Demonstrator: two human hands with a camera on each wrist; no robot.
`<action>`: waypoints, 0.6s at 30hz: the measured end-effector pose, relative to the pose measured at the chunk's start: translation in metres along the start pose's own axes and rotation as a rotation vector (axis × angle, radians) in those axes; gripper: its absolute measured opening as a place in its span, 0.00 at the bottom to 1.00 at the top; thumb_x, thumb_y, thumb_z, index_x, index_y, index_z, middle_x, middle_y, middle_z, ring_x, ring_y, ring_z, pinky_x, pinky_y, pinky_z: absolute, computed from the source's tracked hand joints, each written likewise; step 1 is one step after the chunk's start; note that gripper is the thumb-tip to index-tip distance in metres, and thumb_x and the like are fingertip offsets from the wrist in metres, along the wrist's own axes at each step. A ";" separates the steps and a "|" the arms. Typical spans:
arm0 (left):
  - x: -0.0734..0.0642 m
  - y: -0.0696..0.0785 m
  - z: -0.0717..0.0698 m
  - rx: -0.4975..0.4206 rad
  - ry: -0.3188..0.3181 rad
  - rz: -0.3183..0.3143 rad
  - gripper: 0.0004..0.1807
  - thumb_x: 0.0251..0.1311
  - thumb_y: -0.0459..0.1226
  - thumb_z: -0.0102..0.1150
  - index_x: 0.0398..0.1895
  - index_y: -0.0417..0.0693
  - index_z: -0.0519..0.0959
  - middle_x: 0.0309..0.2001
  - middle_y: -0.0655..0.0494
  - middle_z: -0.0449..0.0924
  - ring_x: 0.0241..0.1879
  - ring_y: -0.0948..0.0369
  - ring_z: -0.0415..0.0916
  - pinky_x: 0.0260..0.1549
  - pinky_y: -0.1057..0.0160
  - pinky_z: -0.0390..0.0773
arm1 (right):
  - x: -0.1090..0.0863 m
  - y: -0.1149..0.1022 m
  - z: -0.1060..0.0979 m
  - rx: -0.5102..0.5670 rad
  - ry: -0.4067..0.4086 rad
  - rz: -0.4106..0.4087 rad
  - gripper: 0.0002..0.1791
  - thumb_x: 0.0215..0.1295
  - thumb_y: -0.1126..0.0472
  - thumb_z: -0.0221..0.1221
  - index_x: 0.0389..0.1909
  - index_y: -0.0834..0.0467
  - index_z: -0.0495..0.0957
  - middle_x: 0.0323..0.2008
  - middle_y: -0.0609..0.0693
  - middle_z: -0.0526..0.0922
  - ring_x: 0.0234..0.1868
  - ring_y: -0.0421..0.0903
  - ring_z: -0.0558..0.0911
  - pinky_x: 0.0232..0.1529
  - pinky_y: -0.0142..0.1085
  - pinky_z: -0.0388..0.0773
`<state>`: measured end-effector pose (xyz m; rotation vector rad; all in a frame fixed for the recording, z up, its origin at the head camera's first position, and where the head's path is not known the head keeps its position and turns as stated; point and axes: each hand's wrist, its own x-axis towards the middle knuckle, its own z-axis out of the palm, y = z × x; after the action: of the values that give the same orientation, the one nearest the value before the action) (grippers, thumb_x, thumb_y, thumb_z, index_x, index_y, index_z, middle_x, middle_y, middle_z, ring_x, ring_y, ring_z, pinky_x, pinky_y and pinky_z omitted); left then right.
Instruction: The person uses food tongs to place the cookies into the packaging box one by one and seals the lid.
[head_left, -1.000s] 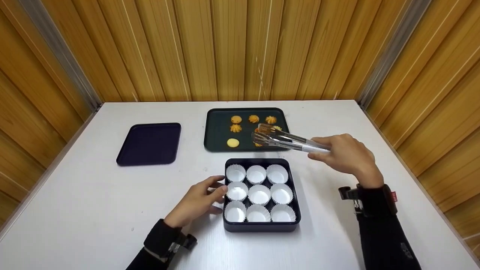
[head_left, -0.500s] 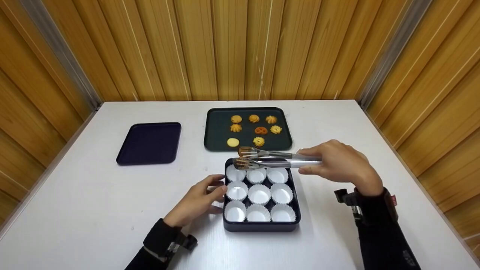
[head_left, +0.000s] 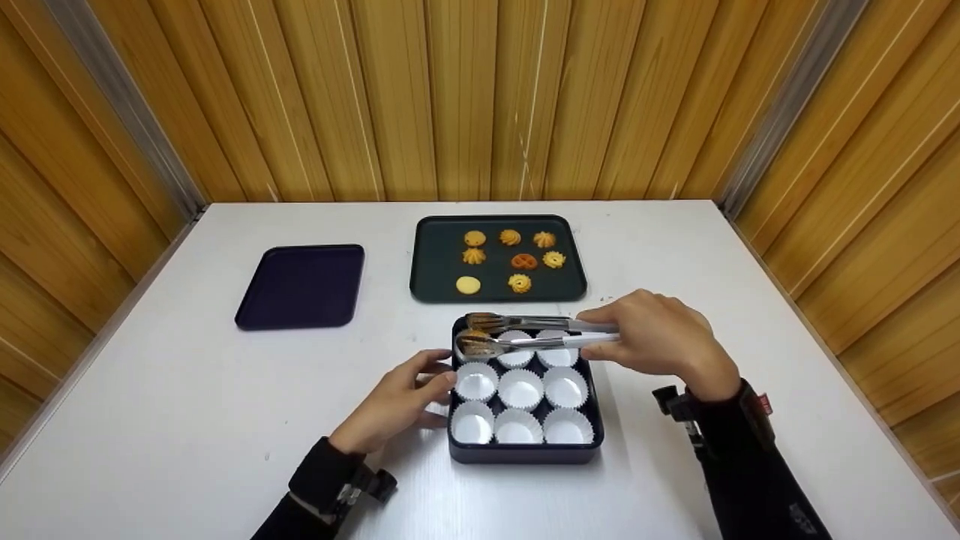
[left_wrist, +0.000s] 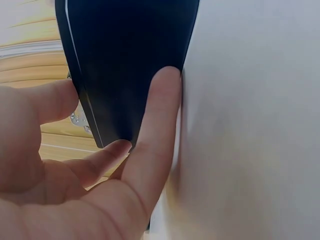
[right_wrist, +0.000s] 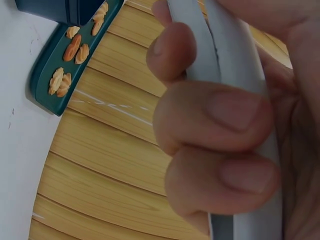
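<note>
My right hand (head_left: pixel 656 337) grips a pair of metal tongs (head_left: pixel 540 343), its fingers wrapped round the handles in the right wrist view. The tong heads hover at the back-left paper cup of a dark square box (head_left: pixel 525 454), largely covering that cup. A small golden cookie (head_left: pixel 478 334) shows between the heads; whether they still pinch it I cannot tell. White fluted paper cups (head_left: pixel 520 389) fill the box in rows, and the uncovered ones hold nothing. My left hand (head_left: pixel 397 405) rests its fingertips against the box's left wall, seen closely in the left wrist view.
Behind the box lies a dark green tray (head_left: pixel 435 262) bearing several cookies and a pretzel-shaped one (head_left: pixel 524 261). A dark purple tray (head_left: pixel 300 289) sits at the back left. Wood-patterned walls (head_left: pixel 457 97) enclose the white table (head_left: pixel 225 420) at the back and sides.
The right hand has brought the tongs from over the green tray toward me and left, down onto the box's back-left cup. The left hand stays at the box.
</note>
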<state>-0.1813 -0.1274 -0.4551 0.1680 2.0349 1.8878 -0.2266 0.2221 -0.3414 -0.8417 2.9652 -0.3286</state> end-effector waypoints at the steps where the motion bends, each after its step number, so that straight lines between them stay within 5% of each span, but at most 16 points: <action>1: 0.000 0.000 0.000 0.001 0.000 0.000 0.34 0.79 0.43 0.59 0.80 0.40 0.62 0.68 0.35 0.71 0.54 0.48 0.81 0.45 0.51 0.93 | 0.000 -0.001 0.001 -0.006 0.005 -0.002 0.22 0.64 0.46 0.73 0.60 0.40 0.88 0.34 0.40 0.86 0.28 0.41 0.74 0.23 0.35 0.69; 12: 0.000 0.000 0.000 0.004 0.001 -0.007 0.34 0.79 0.44 0.58 0.81 0.41 0.62 0.68 0.36 0.71 0.55 0.47 0.80 0.46 0.51 0.92 | 0.002 -0.006 0.008 -0.007 0.007 0.011 0.25 0.65 0.45 0.73 0.61 0.46 0.87 0.45 0.47 0.91 0.29 0.41 0.76 0.22 0.34 0.69; 18: 0.000 0.000 0.000 0.013 -0.003 0.000 0.33 0.80 0.44 0.58 0.81 0.41 0.62 0.68 0.37 0.71 0.55 0.48 0.80 0.45 0.51 0.93 | 0.005 -0.008 0.011 -0.019 -0.008 0.022 0.22 0.65 0.45 0.73 0.59 0.43 0.89 0.37 0.44 0.88 0.30 0.42 0.77 0.23 0.35 0.70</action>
<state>-0.1816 -0.1279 -0.4553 0.1747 2.0460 1.8735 -0.2256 0.2112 -0.3502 -0.8098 2.9729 -0.2962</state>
